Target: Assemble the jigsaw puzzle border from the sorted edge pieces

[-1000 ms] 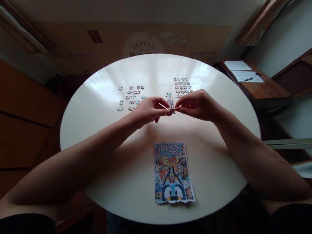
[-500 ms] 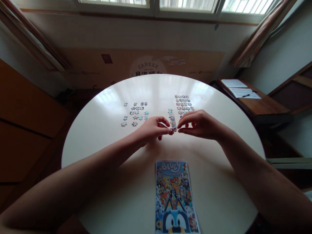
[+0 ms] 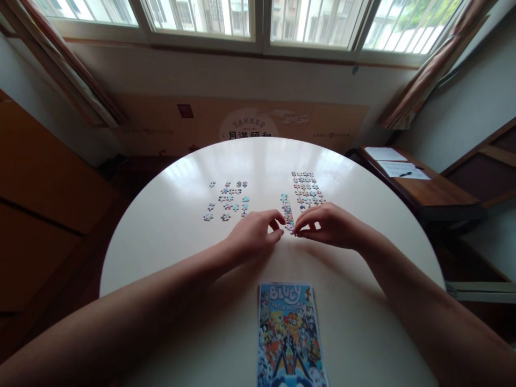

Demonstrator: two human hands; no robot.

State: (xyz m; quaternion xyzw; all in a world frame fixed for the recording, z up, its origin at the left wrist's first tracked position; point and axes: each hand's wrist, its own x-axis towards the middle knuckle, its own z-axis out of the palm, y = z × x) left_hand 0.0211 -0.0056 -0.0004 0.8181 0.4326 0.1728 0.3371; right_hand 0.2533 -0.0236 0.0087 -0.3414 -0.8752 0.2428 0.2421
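A narrow strip of joined jigsaw puzzle pieces (image 3: 287, 209) lies on the white round table (image 3: 169, 252), between my two hands. My right hand (image 3: 328, 226) pinches a small puzzle piece (image 3: 293, 233) with thumb and forefinger at the strip's near end. Whether that piece is joined to the strip I cannot tell. On the strip's left side, my left hand (image 3: 258, 231) has thumb and forefinger apart, with nothing visible between them. Past my right hand are rows of loose puzzle pieces (image 3: 306, 188); another loose group (image 3: 229, 199) is spread out beyond my left hand.
Close to me lies a colourful Bluey picture sheet (image 3: 288, 328). A wooden side table (image 3: 439, 188) with papers (image 3: 403, 169) and a pen stands at the right. Behind the round table a printed cardboard panel (image 3: 149, 115) leans below the windows.
The view has tilted up, showing more of the windows. My left fingers have parted and come off the strip's near end, while my right fingertips have closed on a piece there.
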